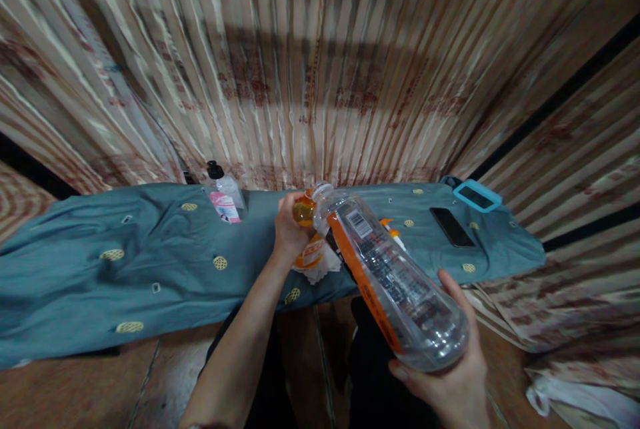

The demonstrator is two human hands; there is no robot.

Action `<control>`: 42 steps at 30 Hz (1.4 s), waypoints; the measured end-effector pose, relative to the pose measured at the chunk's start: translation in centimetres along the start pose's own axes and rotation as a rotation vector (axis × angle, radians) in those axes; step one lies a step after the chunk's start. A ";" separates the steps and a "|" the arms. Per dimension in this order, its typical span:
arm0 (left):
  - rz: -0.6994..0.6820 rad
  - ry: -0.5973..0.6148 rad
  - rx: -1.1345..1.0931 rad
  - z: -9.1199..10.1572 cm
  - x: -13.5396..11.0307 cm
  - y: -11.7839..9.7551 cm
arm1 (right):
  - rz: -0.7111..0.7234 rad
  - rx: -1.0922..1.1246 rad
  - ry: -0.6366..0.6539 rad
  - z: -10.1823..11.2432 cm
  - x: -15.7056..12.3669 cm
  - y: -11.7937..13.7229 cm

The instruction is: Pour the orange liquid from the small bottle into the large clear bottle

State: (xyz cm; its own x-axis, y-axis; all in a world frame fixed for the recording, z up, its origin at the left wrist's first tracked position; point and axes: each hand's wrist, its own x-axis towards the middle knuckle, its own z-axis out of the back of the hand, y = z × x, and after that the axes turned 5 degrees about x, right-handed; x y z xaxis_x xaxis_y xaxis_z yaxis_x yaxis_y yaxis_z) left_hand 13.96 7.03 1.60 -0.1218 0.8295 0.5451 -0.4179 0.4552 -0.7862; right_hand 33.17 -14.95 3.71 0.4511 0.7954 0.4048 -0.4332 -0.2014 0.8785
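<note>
My right hand [457, 369] is wrapped around the base of a large clear plastic bottle [420, 302] with an orange-edged label. The bottle is tilted, its uncapped neck low and pointing to the upper left. That neck meets the top of a smaller bottle [303, 212] holding amber liquid, with an orange label lower down. Around this smaller bottle my left hand [291, 229] is closed near its top. Whether liquid is flowing between the two cannot be made out. A crumpled white tissue [323, 267] lies at the smaller bottle's foot. Behind the clear bottle, an orange-and-white pump top [394, 234] lies on the cloth.
A clear pump bottle [225, 199] with a black top and pink label stands left on the green-blue cloth [175, 262]. To the right lie a dark phone [451, 227] and a light-blue framed device [477, 196]. A striped curtain [310, 82] hangs behind.
</note>
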 end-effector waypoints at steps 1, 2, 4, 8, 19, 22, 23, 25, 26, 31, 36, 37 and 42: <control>0.002 0.001 -0.001 0.0 0.0 0.0 | 0.001 0.001 -0.002 0.0 0.0 0.0; 0.005 0.000 -0.002 0.0 0.0 0.0 | 0.001 0.003 -0.004 0.0 0.0 0.0; 0.010 -0.002 -0.001 0.0 0.0 0.0 | 0.001 0.008 -0.006 -0.1 -0.1 -0.1; 0.015 -0.009 -0.002 -0.1 0.0 0.0 | 0.012 0.008 -0.005 -0.1 -0.1 -0.2; 0.027 -0.003 -0.017 0.0 0.0 -0.1 | 0.010 0.025 -0.013 -0.1 -0.1 -0.3; 0.034 -0.008 -0.017 0.0 -0.1 -0.1 | -0.005 0.038 -0.003 -0.1 -0.1 -0.1; 0.034 -0.008 -0.017 0.0 -0.1 0.0 | -0.018 0.043 -0.003 -0.1 -0.1 0.0; 0.031 -0.004 -0.017 0.0 -0.1 0.1 | -0.040 0.053 -0.004 -0.1 0.0 0.3; 0.029 -0.003 -0.017 0.0 -0.1 0.1 | -0.043 0.053 -0.006 -0.1 0.0 0.3; 0.021 -0.003 -0.003 0.0 0.0 0.1 | -0.004 0.027 -0.019 0.0 0.1 0.2; 0.032 0.003 0.009 0.1 0.0 0.0 | -0.013 0.051 -0.031 -0.2 0.0 0.3; 0.034 0.004 0.006 0.1 -0.1 0.0 | -0.023 0.067 -0.033 -0.3 0.0 0.3; 0.053 0.010 -0.006 0.1 -0.1 -0.1 | -0.021 0.097 -0.036 -0.5 0.0 0.3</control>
State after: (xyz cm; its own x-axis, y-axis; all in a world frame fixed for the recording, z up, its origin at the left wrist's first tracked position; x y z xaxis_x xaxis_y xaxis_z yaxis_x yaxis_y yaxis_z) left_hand 13.92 6.91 1.63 -0.1347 0.8556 0.4998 -0.4061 0.4124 -0.8155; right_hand 32.64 -14.70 3.80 0.4874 0.7794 0.3936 -0.3470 -0.2407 0.9064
